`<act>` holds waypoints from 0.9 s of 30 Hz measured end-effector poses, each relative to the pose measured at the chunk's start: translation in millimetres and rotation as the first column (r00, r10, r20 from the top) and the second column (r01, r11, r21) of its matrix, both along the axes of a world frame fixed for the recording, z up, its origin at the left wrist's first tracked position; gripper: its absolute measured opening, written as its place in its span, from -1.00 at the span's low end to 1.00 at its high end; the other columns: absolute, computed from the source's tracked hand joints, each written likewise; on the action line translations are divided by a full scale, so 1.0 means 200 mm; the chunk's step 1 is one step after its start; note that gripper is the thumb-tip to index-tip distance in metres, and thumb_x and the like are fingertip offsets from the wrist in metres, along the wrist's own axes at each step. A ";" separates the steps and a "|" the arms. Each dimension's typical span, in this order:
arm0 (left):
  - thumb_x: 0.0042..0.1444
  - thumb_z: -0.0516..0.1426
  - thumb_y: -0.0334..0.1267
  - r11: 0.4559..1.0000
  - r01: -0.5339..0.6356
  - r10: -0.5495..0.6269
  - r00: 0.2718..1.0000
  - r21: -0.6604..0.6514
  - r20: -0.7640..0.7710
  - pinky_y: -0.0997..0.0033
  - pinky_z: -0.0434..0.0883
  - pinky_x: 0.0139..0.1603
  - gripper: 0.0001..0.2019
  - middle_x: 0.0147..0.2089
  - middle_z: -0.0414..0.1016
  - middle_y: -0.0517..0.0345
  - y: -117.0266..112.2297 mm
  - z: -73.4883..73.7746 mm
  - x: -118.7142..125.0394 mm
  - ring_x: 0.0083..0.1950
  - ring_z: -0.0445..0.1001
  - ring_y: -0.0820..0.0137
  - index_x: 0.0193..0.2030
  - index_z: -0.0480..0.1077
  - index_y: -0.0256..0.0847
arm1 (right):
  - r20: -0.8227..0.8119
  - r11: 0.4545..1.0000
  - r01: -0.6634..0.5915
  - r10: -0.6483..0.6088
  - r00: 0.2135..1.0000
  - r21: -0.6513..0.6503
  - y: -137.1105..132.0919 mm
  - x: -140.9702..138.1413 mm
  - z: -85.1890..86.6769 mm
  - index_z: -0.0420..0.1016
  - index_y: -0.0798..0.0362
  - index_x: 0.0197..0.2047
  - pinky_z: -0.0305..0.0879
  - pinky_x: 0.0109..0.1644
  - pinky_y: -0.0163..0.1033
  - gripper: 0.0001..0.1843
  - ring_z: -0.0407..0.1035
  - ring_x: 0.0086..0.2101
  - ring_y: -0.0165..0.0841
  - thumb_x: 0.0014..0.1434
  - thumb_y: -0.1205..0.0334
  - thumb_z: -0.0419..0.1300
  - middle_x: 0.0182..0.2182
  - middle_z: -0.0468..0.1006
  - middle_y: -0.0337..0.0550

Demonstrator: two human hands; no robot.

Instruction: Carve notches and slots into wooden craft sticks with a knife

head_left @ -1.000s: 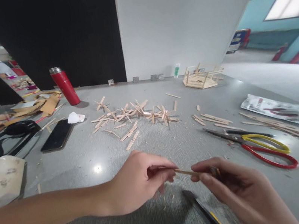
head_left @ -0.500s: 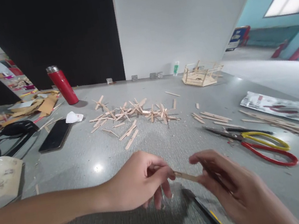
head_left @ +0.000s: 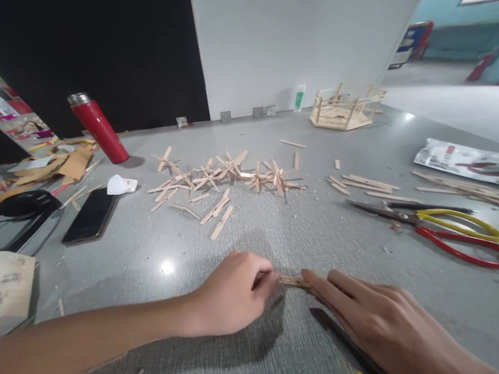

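My left hand (head_left: 235, 293) is closed in a pinch on one end of a short, flat wooden stick (head_left: 294, 281) low over the grey table. My right hand (head_left: 379, 318) has its fingers over the stick's other end, its thumb hidden beneath. Below the stick, partly covered by my right hand, lies a black and yellow tool (head_left: 345, 342), apparently a cutter knife. Ahead of my hands is a loose heap of wooden stick pieces (head_left: 228, 174). Scissors (head_left: 418, 220) with one yellow and one red handle lie to the right.
At the back stand a red flask (head_left: 101, 128), a small green-and-white tube (head_left: 299, 98) and a wooden stick frame (head_left: 344, 112). A phone (head_left: 90, 215), a black strap (head_left: 27, 203) and cardboard scraps (head_left: 78, 163) lie left. Long sticks (head_left: 483, 197) and a silver packet (head_left: 477, 163) lie right.
My right hand has turned palm down, its fingers now over the stick's right end. The stick has come lower, near the tabletop. The view has shifted slightly.
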State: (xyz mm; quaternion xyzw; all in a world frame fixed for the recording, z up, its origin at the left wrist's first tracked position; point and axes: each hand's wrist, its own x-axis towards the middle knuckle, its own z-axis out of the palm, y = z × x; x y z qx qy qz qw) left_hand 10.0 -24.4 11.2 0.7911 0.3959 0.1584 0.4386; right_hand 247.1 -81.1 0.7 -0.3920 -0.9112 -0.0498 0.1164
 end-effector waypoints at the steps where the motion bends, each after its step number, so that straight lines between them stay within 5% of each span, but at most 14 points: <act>1: 0.35 0.01 -0.20 1.000 0.001 -0.001 1.000 0.002 -0.001 0.46 0.04 -0.53 -0.58 -0.64 0.28 0.26 0.00 0.00 0.00 -0.60 0.21 0.52 -0.58 0.19 -0.19 | 0.008 1.000 -0.018 0.018 1.000 0.012 0.00 0.00 0.00 0.23 0.23 0.24 0.52 -0.45 -0.19 -0.47 0.54 -0.45 -0.28 0.21 0.59 -0.09 -0.31 0.55 -0.09; 16: 0.34 0.00 -0.31 0.995 0.099 -0.100 0.994 0.029 0.044 0.52 0.08 -0.52 -0.63 -0.62 0.25 0.29 0.02 0.00 -0.01 -0.59 0.19 0.54 -0.55 0.16 -0.20 | 0.149 0.970 -0.046 0.010 0.989 0.240 -0.02 -0.04 0.01 0.35 0.33 0.14 0.55 -0.39 -0.14 -0.41 0.58 -0.37 -0.21 0.03 0.66 -0.05 -0.27 0.62 0.01; 27: 0.33 -0.01 -0.36 0.984 0.170 -0.174 0.981 0.052 0.089 0.53 0.07 -0.52 -0.65 -0.60 0.19 0.32 0.03 0.00 -0.02 -0.56 0.14 0.54 -0.53 0.11 -0.19 | 0.211 0.929 -0.033 -0.048 0.976 0.369 -0.04 -0.11 0.02 0.48 0.40 -0.04 0.48 -0.57 -0.13 -0.47 0.52 -0.50 -0.22 -0.10 0.69 -0.02 -0.40 0.60 -0.02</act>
